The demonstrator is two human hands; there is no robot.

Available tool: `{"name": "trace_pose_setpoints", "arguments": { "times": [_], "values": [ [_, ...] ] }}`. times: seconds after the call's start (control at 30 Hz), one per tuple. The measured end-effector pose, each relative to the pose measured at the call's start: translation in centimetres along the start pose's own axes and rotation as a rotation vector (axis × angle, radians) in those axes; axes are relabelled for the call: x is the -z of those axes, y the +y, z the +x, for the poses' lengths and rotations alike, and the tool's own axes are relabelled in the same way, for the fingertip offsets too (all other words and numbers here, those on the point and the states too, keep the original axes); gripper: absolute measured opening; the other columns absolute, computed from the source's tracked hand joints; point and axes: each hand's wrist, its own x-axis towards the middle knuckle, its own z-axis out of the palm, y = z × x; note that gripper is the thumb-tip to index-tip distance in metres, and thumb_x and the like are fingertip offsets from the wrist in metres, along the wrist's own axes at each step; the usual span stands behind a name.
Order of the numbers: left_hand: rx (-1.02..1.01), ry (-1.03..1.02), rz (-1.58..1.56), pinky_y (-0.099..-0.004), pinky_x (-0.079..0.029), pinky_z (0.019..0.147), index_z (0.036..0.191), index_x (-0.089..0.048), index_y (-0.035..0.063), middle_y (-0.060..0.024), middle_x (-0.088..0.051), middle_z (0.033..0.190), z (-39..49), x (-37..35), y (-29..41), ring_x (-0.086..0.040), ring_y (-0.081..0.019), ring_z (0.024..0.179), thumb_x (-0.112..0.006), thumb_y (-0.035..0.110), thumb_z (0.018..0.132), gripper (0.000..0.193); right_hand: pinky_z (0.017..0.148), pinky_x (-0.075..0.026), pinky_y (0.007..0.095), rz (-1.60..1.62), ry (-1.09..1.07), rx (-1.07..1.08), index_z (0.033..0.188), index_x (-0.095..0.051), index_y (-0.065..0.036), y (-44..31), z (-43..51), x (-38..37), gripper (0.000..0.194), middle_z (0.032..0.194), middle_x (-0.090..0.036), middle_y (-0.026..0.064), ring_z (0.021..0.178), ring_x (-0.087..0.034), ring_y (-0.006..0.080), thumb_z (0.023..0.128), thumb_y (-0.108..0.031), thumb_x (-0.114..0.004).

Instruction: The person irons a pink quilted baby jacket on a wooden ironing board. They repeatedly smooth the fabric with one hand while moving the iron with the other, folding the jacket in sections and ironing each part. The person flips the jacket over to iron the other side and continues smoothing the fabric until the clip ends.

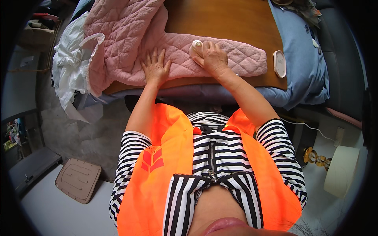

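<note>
A pink quilted garment (127, 56) lies over a brown wooden board (218, 17), one sleeve stretched towards the right. My left hand (155, 67) rests flat on the garment near the sleeve's left end, fingers spread. My right hand (215, 57) grips a small white handheld appliance (197, 47), which sits on the sleeve; its underside is hidden, and its exact kind cannot be told. To the right, a white oval base or tray (279, 64) lies at the board's right edge, partly over blue cloth.
Blue cloth (305, 67) shows under and around the board. White fabric (69, 56) hangs at the left edge. A dark padded seat (345, 59) stands at the right. Lower right are a lamp (341, 171) and a white cord (310, 127); lower left, a brown plastic lid (78, 180).
</note>
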Motion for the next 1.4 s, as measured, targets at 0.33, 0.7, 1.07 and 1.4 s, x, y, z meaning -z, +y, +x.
{"name": "trace_pose_setpoints", "arguments": {
  "times": [0.33, 0.7, 1.07, 1.4],
  "values": [
    [0.004, 0.005, -0.007, -0.0641, -0.001, 0.121, 0.154, -0.042, 0.0296, -0.0037, -0.027, 0.166, 0.1, -0.4, -0.1, -0.013, -0.0328, 0.156, -0.049, 0.059, 0.097, 0.065, 0.077, -0.058, 0.0423, -0.007, 0.026, -0.1, 0.112, -0.055, -0.003, 1.9, 0.3, -1.0, 0.06, 0.106, -0.063, 0.0145, 0.1, -0.066, 0.0303, 0.08, -0.049, -0.077],
    [0.001, 0.022, 0.028, -0.0656, -0.009, 0.12, 0.152, -0.046, 0.0279, -0.0063, -0.032, 0.164, 0.1, 0.2, 0.2, -0.021, -0.0322, 0.153, -0.054, 0.054, 0.096, 0.062, 0.078, -0.058, 0.0422, -0.027, 0.011, -0.199, 0.112, -0.054, -0.004, 4.3, 0.7, -0.8, 0.06, 0.106, -0.062, 0.0146, 0.102, -0.066, 0.0303, 0.081, -0.05, -0.076],
    [-0.15, 0.049, -0.585, -0.0646, -0.014, 0.12, 0.15, -0.046, 0.0184, -0.0098, -0.036, 0.162, 5.2, -2.5, 12.4, -0.026, -0.0354, 0.152, -0.055, 0.041, 0.098, 0.058, 0.077, -0.058, 0.0426, -0.03, 0.098, -0.199, 0.115, -0.054, -0.004, 6.0, -1.2, -0.9, 0.062, 0.108, -0.062, 0.0144, 0.101, -0.066, 0.0312, 0.08, -0.049, -0.077],
    [-0.273, 0.007, -0.103, -0.0657, -0.008, 0.12, 0.154, -0.043, 0.0194, -0.0101, -0.03, 0.165, 3.8, -3.1, 13.3, -0.019, -0.0361, 0.154, -0.051, 0.058, 0.096, 0.07, 0.076, -0.059, 0.0414, -0.142, 0.025, -0.354, 0.114, -0.053, -0.004, 9.3, 0.3, -0.3, 0.065, 0.108, -0.064, 0.0153, 0.1, -0.068, 0.0306, 0.081, -0.054, -0.076]
  ]
}}
